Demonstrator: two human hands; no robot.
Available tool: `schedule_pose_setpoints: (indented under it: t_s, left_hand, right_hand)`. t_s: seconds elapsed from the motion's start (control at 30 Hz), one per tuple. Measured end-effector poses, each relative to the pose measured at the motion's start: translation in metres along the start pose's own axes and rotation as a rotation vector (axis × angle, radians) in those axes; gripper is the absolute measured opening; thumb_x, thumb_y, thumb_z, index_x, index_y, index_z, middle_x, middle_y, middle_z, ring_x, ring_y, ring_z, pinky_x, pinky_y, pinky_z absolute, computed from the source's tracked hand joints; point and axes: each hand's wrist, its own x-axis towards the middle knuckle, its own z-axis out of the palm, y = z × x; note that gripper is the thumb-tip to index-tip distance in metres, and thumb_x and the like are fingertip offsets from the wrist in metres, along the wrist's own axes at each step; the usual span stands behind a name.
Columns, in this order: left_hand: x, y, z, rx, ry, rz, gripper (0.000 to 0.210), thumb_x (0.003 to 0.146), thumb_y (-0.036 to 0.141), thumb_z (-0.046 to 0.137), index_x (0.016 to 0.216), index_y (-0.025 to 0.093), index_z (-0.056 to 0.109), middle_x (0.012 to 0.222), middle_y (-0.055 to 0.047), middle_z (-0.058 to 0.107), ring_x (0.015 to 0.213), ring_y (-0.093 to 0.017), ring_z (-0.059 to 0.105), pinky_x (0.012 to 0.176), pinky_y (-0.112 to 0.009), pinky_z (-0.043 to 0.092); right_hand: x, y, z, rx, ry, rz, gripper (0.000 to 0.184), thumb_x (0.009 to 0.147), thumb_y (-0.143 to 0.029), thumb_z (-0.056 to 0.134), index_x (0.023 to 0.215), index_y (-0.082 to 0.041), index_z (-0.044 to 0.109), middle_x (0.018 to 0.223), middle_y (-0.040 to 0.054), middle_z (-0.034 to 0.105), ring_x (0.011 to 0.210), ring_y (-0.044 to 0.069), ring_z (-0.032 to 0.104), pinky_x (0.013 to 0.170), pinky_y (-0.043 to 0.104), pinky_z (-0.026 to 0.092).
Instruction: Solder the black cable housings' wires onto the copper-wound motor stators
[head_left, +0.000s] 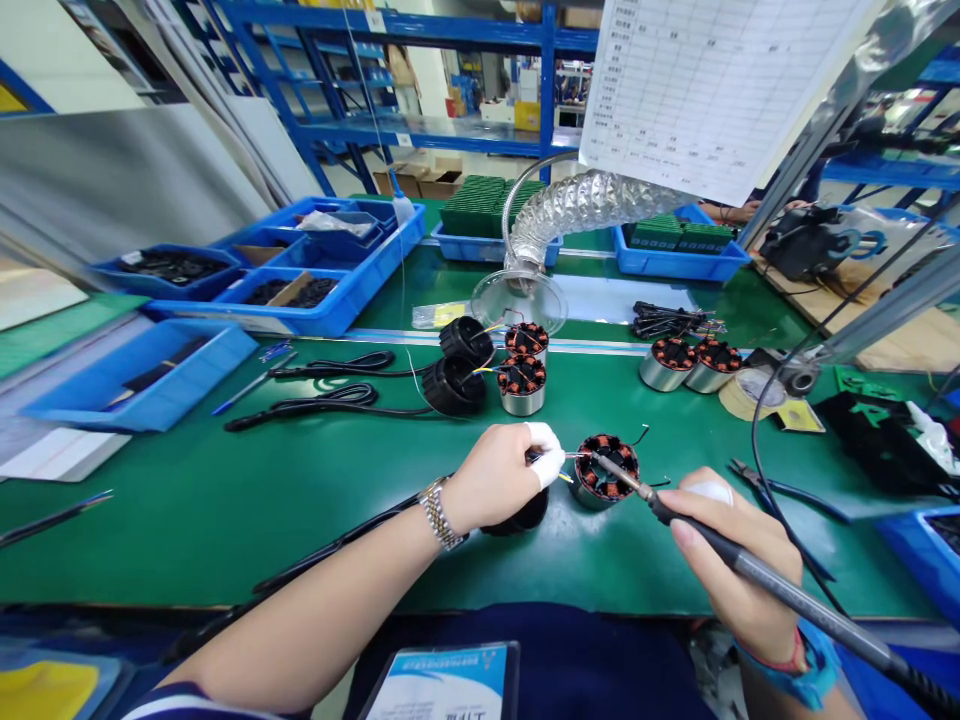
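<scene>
My right hand [739, 545] grips a soldering iron [701, 535] like a pen, its tip at the near motor stator [606, 470] with copper windings in a metal ring. My left hand [510, 475], with white finger covers on the fingertips, pinches a thin wire [574, 456] that reaches the stator's left edge. Below that hand sits a black round housing [529, 515], partly covered, with a black cable [337, 545] running off to the left. Two short dark leads stick out on the stator's right side.
Behind stand two stators [523, 385] wired to black caps [454, 388], beneath a fume hood [519, 300]. Two more stators [667, 362] stand at right, near solder wire [754, 390] and pliers [780, 490]. Blue parts bins [330, 315] and coiled cables [330, 400] lie left.
</scene>
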Motion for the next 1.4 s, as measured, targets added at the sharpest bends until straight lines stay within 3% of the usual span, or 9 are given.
schedule_pose_setpoints:
  t_s: [1.4]
  left_hand:
    - [0.005, -0.002, 0.002, -0.011, -0.04, -0.013, 0.017, 0.075, 0.024, 0.046, 0.063, 0.015, 0.054, 0.063, 0.0, 0.058, 0.061, -0.012, 0.052, 0.058, -0.022, 0.038]
  right_hand:
    - [0.012, -0.003, 0.005, 0.061, -0.066, -0.023, 0.03, 0.074, -0.005, 0.054, 0.1, -0.018, 0.063, 0.077, 0.0043, 0.058, 0.072, 0.015, 0.053, 0.061, 0.029, 0.044]
